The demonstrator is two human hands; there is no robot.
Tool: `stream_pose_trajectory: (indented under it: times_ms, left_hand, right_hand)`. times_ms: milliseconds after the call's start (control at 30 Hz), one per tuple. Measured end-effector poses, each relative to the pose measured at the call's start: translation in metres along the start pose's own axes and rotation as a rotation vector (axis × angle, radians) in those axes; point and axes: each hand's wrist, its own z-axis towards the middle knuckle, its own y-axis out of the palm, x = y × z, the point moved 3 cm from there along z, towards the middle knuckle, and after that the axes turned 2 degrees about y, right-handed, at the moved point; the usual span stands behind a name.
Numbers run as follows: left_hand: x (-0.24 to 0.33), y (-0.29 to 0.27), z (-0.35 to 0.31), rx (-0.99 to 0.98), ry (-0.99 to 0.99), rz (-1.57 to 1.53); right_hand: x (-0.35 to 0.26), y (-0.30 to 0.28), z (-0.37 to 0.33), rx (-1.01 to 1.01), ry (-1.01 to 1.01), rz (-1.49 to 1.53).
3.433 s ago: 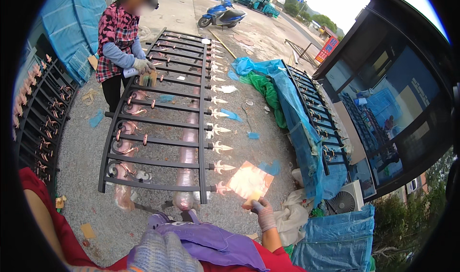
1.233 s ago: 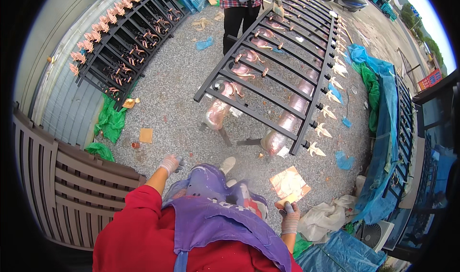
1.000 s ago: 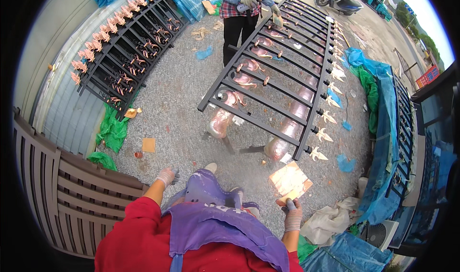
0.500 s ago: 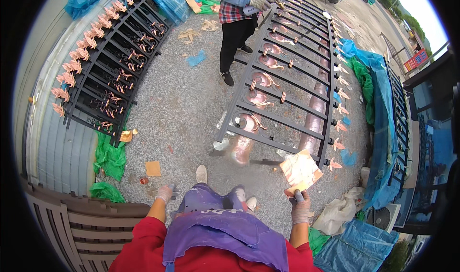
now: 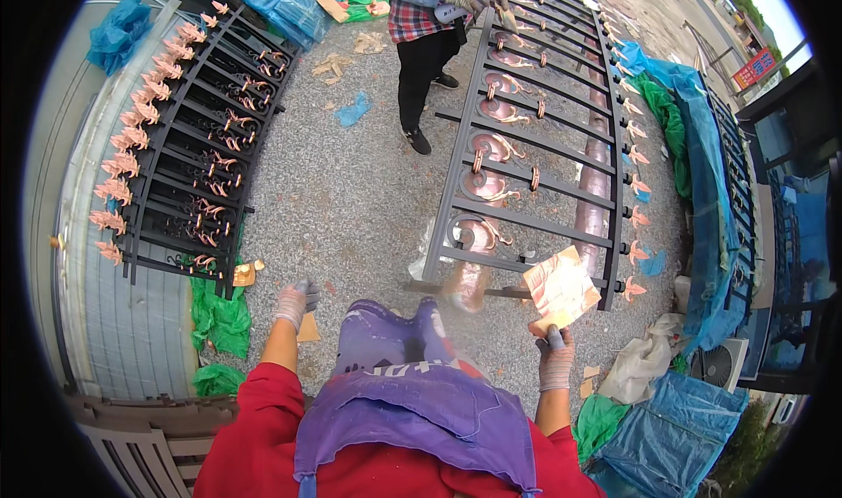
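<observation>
My right hand [image 5: 554, 358], in a pale glove with grey fingertips, grips the lower edge of a square piece of cardboard [image 5: 561, 289] smeared with shiny copper colour. The cardboard is just off the near right corner of a black metal fence panel [image 5: 561, 182], whose scrolls, collars and spear tips are copper-coloured. My left hand [image 5: 296, 301], gloved alike, hangs low at the left with fingers loosely stretched and nothing in them. Below it on the ground lies a small tan card [image 5: 308, 327], partly hidden by the hand.
A co-worker [image 5: 427, 50] in gloves stands at the panel's far left side. Stacked fence panels [image 5: 189, 156] lean at the left. Copper-stained pipes [image 5: 595, 195] lie beneath the panel. Blue sheeting [image 5: 671, 432] and an outdoor air-conditioner unit [image 5: 721, 364] are at the right.
The view has moved forward and swung slightly left. My left hand has come farther forward, over the tan card. The cardboard stays in my right hand, now overlapping the panel's corner in view.
</observation>
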Motion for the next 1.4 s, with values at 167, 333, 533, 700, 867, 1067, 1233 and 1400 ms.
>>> stream_pose_trajectory:
  times_ms: [167,333,533,700,867,1067,1233,1400]
  left_hand:
    - [-0.017,0.01,0.013,-0.113,0.022,0.27]
    - [-0.042,-0.075,0.085,-0.072,-0.27,0.393]
    - [0.073,-0.103,0.186,-0.146,-0.267,0.287]
    - [0.212,-0.102,0.261,-0.19,-0.123,0.381]
    - [0.301,-0.099,0.328,-0.194,-0.001,0.265]
    - [0.293,-0.076,0.368,-0.205,-0.126,0.323]
    - [0.307,-0.034,0.348,-0.304,-0.224,0.503]
    - [0.377,-0.011,0.369,-0.161,-0.248,0.487]
  right_hand:
    - [-0.02,0.055,0.026,-0.016,-0.085,0.094]
    - [-0.016,0.098,0.033,0.083,-0.133,0.165]
    - [0.012,0.179,0.042,0.285,-0.102,0.298]
    - [0.027,0.287,0.051,0.329,-0.104,0.446]
    - [0.026,0.345,0.06,0.311,-0.144,0.459]
    - [0.012,0.362,0.089,0.41,-0.205,0.458]
    - [0.002,0.398,0.151,0.502,-0.155,0.507]
    - [-0.011,0.433,0.266,0.439,-0.153,0.492]
